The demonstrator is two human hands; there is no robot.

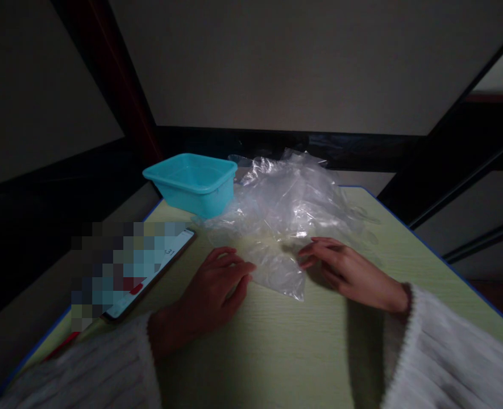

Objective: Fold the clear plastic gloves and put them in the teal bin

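A small clear plastic bag point(279, 271) lies at the front of a heap of crumpled clear plastic bags point(285, 193) on the table. At its left edge is my left hand point(217, 287), thumb and index fingertip close together on the plastic. My right hand point(345, 270) hovers by the bag's right side with its fingers loosely bent and apart. Nothing shows between the right fingers, and whether their tips touch the plastic is hard to tell.
A turquoise plastic basin point(212, 196) stands at the back left, touching the heap. To the left a phone point(149, 278) lies with its screen lit and partly blurred out. The pale table point(294, 352) has a blue edge, with a wall panel behind it.
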